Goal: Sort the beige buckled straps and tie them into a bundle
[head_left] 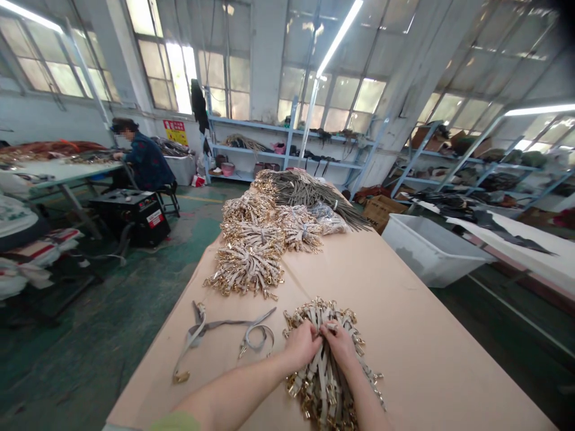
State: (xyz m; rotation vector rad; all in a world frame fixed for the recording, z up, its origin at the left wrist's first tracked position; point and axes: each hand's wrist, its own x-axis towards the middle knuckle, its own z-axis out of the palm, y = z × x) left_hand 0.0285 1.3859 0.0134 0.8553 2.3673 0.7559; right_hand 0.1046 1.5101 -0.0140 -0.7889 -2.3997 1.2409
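Note:
In front of me a thick bundle of grey straps with gold metal clasps lies on the tan-covered table. My left hand and my right hand meet at the bundle's middle, fingers closed and pinched close together. What exactly sits between the fingertips is too small to make out; straps or a tie pass there. Left of the bundle lie a few loose straps, one with a gold clasp at its end. Farther up the table stand several similar strap bundles.
A pile of dark grey-green straps covers the table's far end. To the right stands a white plastic bin near a cardboard box. Across the aisle on the left a person sits at another table. Blue shelves line the back wall.

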